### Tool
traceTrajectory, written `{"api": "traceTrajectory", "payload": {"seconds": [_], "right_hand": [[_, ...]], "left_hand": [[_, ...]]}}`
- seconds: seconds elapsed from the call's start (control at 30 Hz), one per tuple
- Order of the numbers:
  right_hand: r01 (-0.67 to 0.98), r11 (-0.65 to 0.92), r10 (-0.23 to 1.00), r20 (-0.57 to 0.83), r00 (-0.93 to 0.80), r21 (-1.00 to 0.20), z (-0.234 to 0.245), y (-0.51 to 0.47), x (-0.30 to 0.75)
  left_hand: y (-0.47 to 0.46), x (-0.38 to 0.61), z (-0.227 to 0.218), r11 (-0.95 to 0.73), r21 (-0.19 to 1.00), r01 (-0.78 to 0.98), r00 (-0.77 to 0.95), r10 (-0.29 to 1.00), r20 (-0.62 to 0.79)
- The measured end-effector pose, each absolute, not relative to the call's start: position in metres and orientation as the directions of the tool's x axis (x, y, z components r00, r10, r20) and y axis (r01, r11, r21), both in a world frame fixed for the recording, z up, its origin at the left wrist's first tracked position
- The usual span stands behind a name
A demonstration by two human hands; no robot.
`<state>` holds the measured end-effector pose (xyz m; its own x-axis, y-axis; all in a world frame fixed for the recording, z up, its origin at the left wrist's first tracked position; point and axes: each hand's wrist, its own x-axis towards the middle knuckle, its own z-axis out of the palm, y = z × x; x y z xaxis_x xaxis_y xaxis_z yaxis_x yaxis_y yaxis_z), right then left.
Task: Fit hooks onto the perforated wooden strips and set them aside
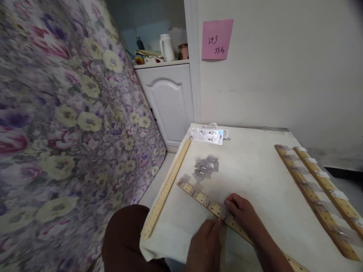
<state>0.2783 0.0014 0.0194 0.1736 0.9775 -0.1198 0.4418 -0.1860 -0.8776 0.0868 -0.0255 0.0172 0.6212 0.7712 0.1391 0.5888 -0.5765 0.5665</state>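
Note:
A pale wooden strip with rows of holes (200, 197) lies slantwise across the cloth-covered table, carrying several small clear plastic pieces with metal bits along it. My left hand (205, 241) is at its near side, fingers closed at one clear plastic piece (223, 214). From the far side, my right hand (243, 212) has its thumb and fingers curled together at the same piece; the exact grip is partly hidden. Beyond the strip rests a loose pile of small clear plastic packets with metal parts (206, 166).
Another holed strip (166, 189) lies along the table's left edge. Two strips with plastic pieces, one darker (312, 196) and one lighter (326, 184), lie at the right. Blister packs (207, 136) are at the back. A flowered curtain (85, 113) hangs left.

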Motion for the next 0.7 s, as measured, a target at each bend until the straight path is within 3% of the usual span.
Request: {"api": "traceTrajectory", "payload": {"seconds": [0.17, 0.4, 0.7], "right_hand": [[0.448, -0.181, 0.978, -0.111, 0.177, -0.875, 0.0189, 0.0016, 0.2786], [0.442, -0.177, 0.979, -0.110, 0.173, -0.879, 0.0190, 0.0014, 0.2789], [0.460, -0.187, 0.976, -0.111, 0.188, -0.868, 0.0177, 0.0017, 0.2786]], "left_hand": [[-0.0245, 0.0862, 0.0127, -0.594, 0.585, 0.552, 0.602, 0.769, 0.213], [-0.0248, 0.0888, 0.0169, -0.557, 0.571, 0.604, 0.600, 0.789, 0.134], [-0.0255, 0.0891, 0.0124, -0.584, 0.529, 0.616, 0.615, 0.776, 0.140]]}}
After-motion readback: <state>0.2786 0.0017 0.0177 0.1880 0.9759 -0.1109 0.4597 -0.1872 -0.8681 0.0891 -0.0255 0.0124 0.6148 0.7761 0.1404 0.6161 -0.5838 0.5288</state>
